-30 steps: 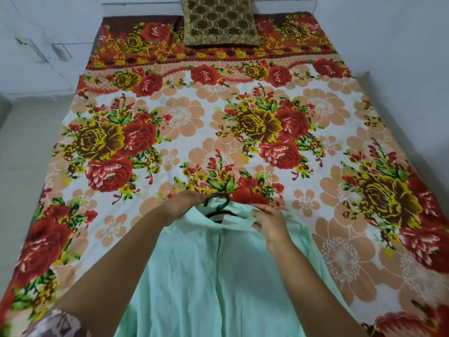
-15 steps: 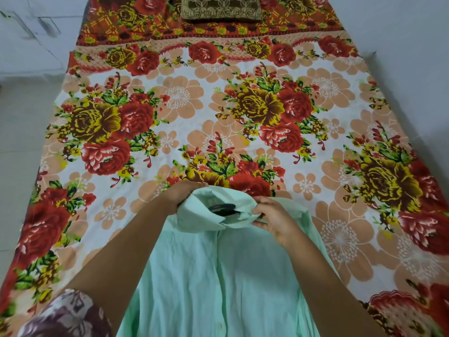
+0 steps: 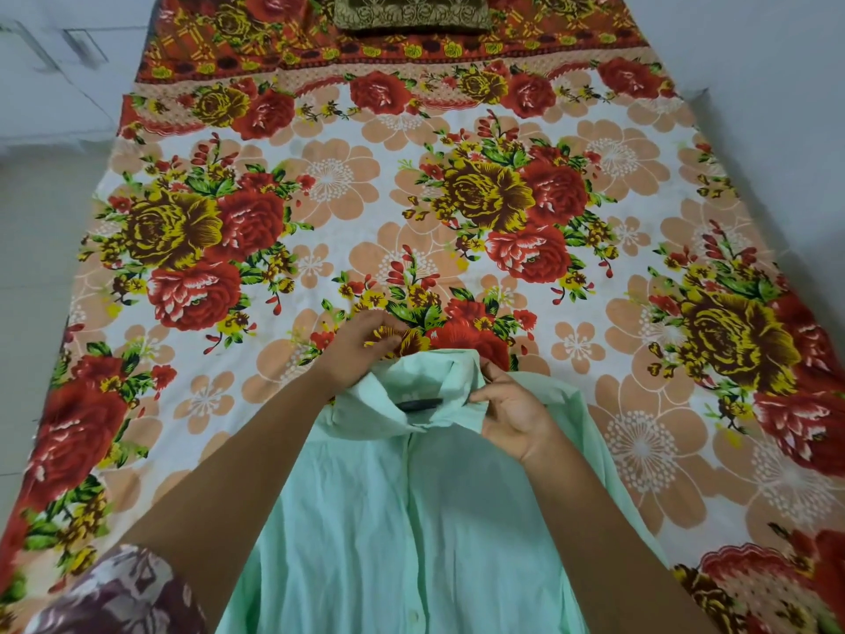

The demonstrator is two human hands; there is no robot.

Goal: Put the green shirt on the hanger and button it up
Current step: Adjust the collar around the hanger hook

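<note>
Green shirt [image 3: 411, 519] lies front-up on the bed [image 3: 320, 185], hanger [image 3: 419, 404] inside. Over the last second the collar [image 3: 393, 391] was lifted over the hook, leaving a dark sliver. Left hand [image 3: 361, 354] and right hand [image 3: 512, 414] pinch the collar's sides with their fingers [image 3: 498, 382]. Judged: shirt hung, collar fastening pending.

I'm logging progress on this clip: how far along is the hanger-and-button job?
Done: the hanger sits inside the green shirt, its dark bar showing in the neck opening, and the shirt front looks closed below the collar. In hand: the left hand and right hand hold the collar's two sides. Left: any unfastened buttons, though which ones remain cannot be told from here.
</note>
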